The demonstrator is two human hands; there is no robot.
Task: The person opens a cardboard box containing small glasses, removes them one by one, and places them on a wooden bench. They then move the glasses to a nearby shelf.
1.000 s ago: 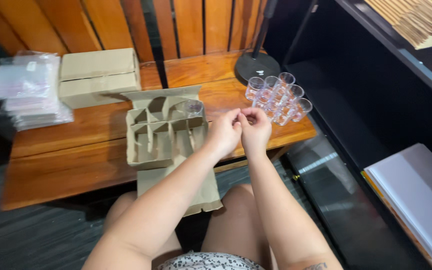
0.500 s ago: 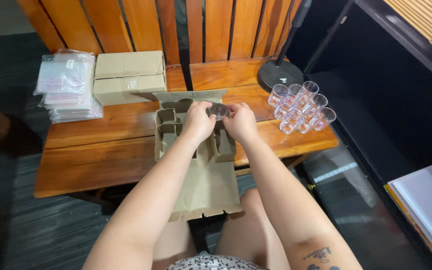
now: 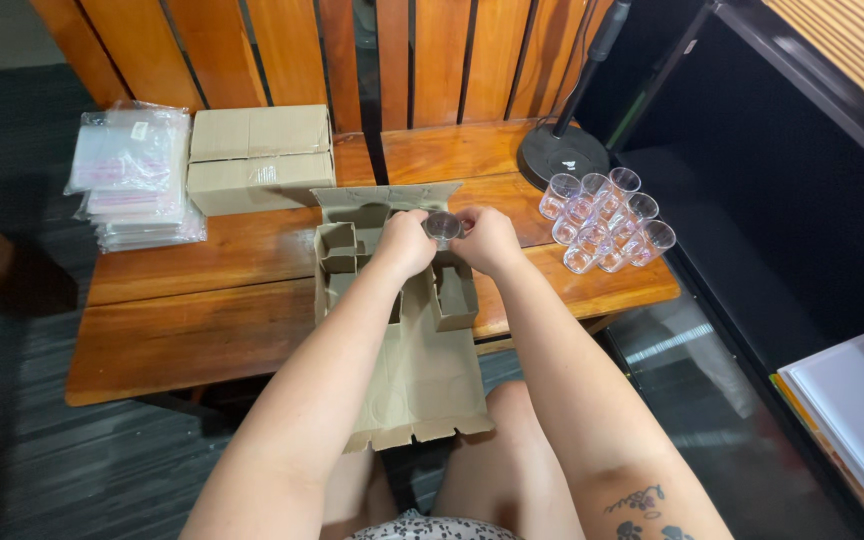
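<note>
Cardboard divider tray (image 3: 392,300) = landmark. Left hand (image 3: 407,243) and right hand (image 3: 487,240), fingers closed, pinch clear cup (image 3: 443,227) between them over tray's far cells. Step: seating cup. Next move likely needs straight lowering into cell. Spare cups (image 3: 607,220) right of tray.

Closed carton (image 3: 260,158), plastic bags (image 3: 134,175), lamp base (image 3: 562,155)
</note>
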